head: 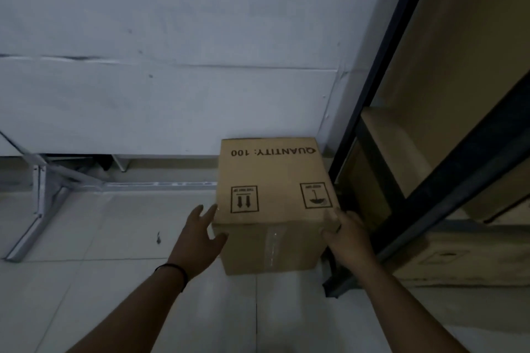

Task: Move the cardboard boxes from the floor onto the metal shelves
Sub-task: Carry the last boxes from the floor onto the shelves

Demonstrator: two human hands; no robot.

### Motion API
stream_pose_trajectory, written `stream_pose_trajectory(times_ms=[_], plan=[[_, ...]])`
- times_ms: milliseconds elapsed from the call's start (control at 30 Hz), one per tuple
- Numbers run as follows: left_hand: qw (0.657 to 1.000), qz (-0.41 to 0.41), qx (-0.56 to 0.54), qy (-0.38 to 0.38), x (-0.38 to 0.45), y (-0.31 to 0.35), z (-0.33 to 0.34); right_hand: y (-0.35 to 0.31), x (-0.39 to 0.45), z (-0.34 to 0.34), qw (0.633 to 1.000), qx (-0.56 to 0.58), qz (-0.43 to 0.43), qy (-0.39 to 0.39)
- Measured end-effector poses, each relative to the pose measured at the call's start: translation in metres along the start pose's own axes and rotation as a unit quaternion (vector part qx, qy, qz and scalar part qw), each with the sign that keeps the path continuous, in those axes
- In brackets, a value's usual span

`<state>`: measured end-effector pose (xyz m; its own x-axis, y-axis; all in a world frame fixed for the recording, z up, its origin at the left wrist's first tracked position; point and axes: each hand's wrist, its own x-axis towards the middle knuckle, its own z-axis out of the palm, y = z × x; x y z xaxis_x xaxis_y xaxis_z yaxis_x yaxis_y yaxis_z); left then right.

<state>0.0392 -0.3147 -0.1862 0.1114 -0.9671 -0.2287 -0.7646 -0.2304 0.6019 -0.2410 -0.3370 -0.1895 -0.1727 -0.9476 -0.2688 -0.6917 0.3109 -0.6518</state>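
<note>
The taped box point(272, 203) sat on the floor point(114, 281) beside the shelves point(401, 203). It looked stiff, possibly heavy. Both hands' fingers point(208, 213) spread wide against opposite sides; lower corners seemed safest.

Brown cardboard box point(272, 198) with black print; pale floor tiles point(86, 281).
</note>
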Motion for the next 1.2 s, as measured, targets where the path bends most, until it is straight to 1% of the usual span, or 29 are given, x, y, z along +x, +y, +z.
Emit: stream_pose_trajectory(times_ms=[100,233,333,400,567,767,933,1033,1200], plan=[[0.999,0.026,0.025,0.01,0.022,-0.024,0.031,0.022,0.026,0.02,1.0,-0.017,0.002,0.0],[0.997,0.066,0.046,0.002,0.035,-0.044,0.058,0.045,0.05,0.038,0.998,-0.057,0.009,-0.02],[0.996,0.087,0.008,0.034,0.041,-0.054,0.067,0.055,0.058,0.05,0.999,-0.039,-0.01,0.027],[0.996,0.08,0.004,0.043,0.041,-0.055,0.07,0.058,0.057,0.053,0.998,-0.03,-0.018,0.045],[0.998,0.055,0.01,0.036,0.036,-0.053,0.073,0.064,0.054,0.056,0.998,-0.012,-0.033,0.047],[0.996,0.032,-0.055,0.065,0.013,-0.048,0.074,0.071,0.039,0.057,0.997,0.05,-0.022,0.056],[0.988,0.003,-0.113,0.1,-0.018,-0.049,0.068,0.069,0.003,0.06,0.996,0.059,-0.036,0.052],[0.983,-0.01,-0.127,0.132,-0.031,-0.049,0.059,0.059,-0.016,0.058,0.996,0.042,-0.052,0.067],[0.971,0.003,-0.141,0.193,-0.046,-0.043,0.035,0.032,-0.039,0.037,0.991,-0.008,-0.08,0.111]])
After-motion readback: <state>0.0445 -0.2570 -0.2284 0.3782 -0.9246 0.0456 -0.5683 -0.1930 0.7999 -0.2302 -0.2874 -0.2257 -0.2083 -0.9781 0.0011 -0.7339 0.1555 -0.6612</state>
